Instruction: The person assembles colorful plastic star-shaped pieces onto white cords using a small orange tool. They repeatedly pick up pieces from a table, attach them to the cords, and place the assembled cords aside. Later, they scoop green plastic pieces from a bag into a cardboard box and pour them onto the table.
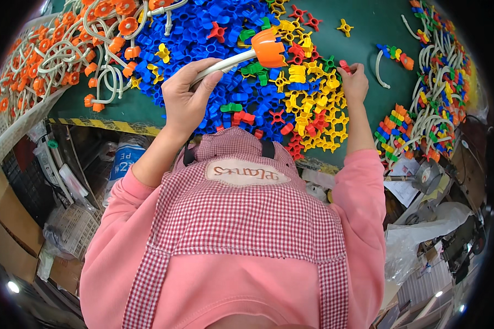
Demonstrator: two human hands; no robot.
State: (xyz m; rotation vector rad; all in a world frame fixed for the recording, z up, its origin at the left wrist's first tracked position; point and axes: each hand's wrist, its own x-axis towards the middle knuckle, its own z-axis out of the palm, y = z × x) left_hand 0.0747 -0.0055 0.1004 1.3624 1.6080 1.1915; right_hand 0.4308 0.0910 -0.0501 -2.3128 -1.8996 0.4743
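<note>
My left hand (pixel 189 90) is closed round a cream cord (pixel 225 63) that ends in an orange cup-shaped plastic piece (pixel 268 48). The orange end points right, above the loose parts. My right hand (pixel 355 83) pinches a small red plastic piece (pixel 344 67) between thumb and fingers, just right of the pile. Beneath and between the hands lie blue ring-shaped pieces (pixel 214 33) in a large heap. Yellow pieces (pixel 326 90) of the same kind spread along its right side, with red and green ones mixed in.
Many cords with orange ends (pixel 49 60) are heaped at the left. Along the right edge lie cords strung with coloured pieces (pixel 442 77); one such cord (pixel 380 68) lies apart. The green table (pixel 362 33) has a yellow-black striped front edge (pixel 107 125). Clear plastic bags (pixel 417 236) hang lower right.
</note>
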